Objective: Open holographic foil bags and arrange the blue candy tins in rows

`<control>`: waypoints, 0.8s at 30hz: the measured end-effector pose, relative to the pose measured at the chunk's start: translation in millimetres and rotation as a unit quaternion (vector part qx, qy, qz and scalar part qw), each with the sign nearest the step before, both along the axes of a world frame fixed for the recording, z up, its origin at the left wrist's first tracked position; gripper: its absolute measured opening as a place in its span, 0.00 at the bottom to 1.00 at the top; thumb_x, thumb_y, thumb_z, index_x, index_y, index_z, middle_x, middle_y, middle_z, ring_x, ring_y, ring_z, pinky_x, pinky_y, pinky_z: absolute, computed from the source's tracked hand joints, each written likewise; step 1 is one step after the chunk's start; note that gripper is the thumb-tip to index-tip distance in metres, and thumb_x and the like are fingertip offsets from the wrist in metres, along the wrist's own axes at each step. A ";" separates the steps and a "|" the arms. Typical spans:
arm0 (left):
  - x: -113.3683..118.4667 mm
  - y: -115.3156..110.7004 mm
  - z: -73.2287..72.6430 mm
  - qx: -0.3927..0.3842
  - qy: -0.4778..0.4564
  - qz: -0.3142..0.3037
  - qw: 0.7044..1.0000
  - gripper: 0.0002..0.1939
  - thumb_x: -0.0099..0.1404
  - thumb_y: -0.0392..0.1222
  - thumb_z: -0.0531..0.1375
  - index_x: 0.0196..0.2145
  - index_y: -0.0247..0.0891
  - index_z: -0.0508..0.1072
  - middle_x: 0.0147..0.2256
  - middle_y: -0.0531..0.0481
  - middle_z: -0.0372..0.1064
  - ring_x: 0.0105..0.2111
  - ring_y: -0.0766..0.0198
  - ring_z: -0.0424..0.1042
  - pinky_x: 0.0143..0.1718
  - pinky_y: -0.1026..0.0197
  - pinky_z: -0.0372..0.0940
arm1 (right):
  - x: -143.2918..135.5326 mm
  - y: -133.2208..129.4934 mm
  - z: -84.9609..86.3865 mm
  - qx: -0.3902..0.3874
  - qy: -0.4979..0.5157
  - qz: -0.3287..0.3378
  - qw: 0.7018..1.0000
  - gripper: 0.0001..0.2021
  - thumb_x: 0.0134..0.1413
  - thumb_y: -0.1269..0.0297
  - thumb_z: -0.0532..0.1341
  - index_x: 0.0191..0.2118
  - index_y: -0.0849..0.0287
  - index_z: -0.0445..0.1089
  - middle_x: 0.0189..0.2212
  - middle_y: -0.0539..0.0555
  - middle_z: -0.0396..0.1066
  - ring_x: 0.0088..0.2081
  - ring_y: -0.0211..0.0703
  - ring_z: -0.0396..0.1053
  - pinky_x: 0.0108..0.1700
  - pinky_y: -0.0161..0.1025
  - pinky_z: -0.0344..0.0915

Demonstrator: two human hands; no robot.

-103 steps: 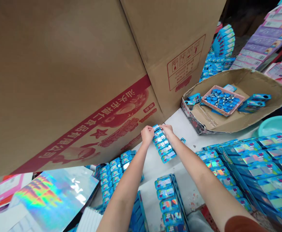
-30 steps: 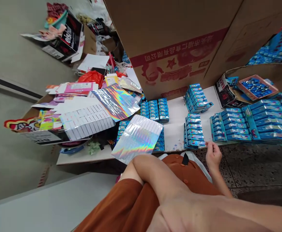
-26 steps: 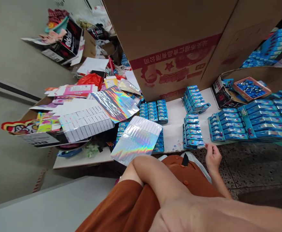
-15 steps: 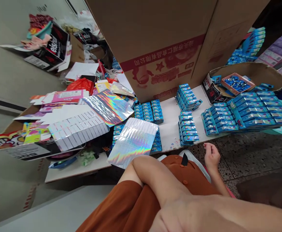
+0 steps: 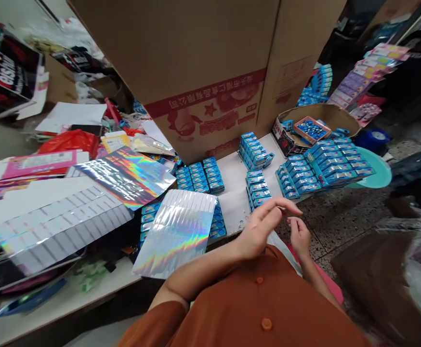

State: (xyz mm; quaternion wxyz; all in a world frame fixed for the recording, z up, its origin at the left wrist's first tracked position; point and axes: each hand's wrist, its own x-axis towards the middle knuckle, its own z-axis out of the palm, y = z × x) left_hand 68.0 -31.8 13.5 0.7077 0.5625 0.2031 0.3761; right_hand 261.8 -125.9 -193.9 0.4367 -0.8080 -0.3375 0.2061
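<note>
My left hand [image 5: 263, 225] hovers in front of my chest, fingers spread and holding nothing. Just right of it my right hand [image 5: 299, 237] is half curled, palm up, also with nothing in it. Both hang over the near edge of the white board [image 5: 236, 208]. Closest to them is a short stack of small blue packs [image 5: 258, 188]. More blue packs stand in rows [image 5: 199, 175] by the big cardboard box [image 5: 203, 72], and another leaning stack [image 5: 254, 150] sits farther back.
Holographic sheets [image 5: 176, 231] and white die-cut cards [image 5: 51, 226] cover the left. Trays of blue packs [image 5: 324, 166] lie right, beside a cut cardboard tub [image 5: 336, 120] with a pink tray and a teal basin [image 5: 378, 171]. Speckled floor lies at right.
The view has swung right and down. My left arm has unfolded from my lap and its hand has risen beside my right hand, which pulled back from the blue stack.
</note>
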 end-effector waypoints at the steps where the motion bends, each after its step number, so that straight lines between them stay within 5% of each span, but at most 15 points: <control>1: 3.3 10.1 -11.1 -0.014 0.031 0.005 0.999 0.24 0.66 0.61 0.48 0.38 0.39 0.72 0.40 0.45 0.71 0.44 0.56 0.68 0.50 0.54 0.62 | 3.3 3.0 0.8 0.000 0.008 0.003 1.000 0.21 0.56 0.48 0.50 0.37 0.60 0.71 0.37 0.59 0.74 0.40 0.49 0.70 0.46 0.43 0.63; 4: 10.2 39.1 -57.5 -0.048 0.162 0.074 0.983 0.16 0.64 0.53 0.56 0.37 0.38 0.72 0.39 0.47 0.71 0.41 0.59 0.67 0.47 0.59 0.61 | 17.3 19.1 1.7 -0.015 0.022 0.023 0.999 0.22 0.55 0.46 0.50 0.38 0.60 0.71 0.38 0.60 0.74 0.41 0.50 0.70 0.46 0.44 0.63; 8: 19.3 82.9 -116.1 -0.082 0.203 0.166 0.961 0.12 0.61 0.48 0.59 0.36 0.37 0.73 0.37 0.48 0.71 0.40 0.59 0.68 0.44 0.61 0.60 | 40.9 52.9 -4.7 -0.029 0.026 0.055 0.998 0.22 0.52 0.45 0.53 0.37 0.59 0.71 0.38 0.58 0.75 0.41 0.50 0.70 0.46 0.44 0.62; 18: 74.4 198.5 -188.7 -0.186 0.253 0.297 0.902 0.09 0.59 0.44 0.61 0.36 0.37 0.74 0.40 0.45 0.71 0.46 0.55 0.68 0.53 0.53 0.57 | 84.6 165.2 -63.2 -0.040 0.134 0.065 0.988 0.20 0.45 0.44 0.55 0.32 0.57 0.71 0.30 0.56 0.74 0.34 0.49 0.70 0.39 0.44 0.66; 24: 104.3 259.6 -243.8 -0.233 0.301 0.348 0.857 0.07 0.58 0.41 0.62 0.33 0.36 0.71 0.39 0.43 0.70 0.52 0.53 0.65 0.58 0.53 0.54 | 94.7 264.3 -107.0 -0.064 0.231 0.055 0.969 0.20 0.48 0.51 0.55 0.43 0.57 0.71 0.34 0.55 0.74 0.38 0.49 0.71 0.43 0.44 0.66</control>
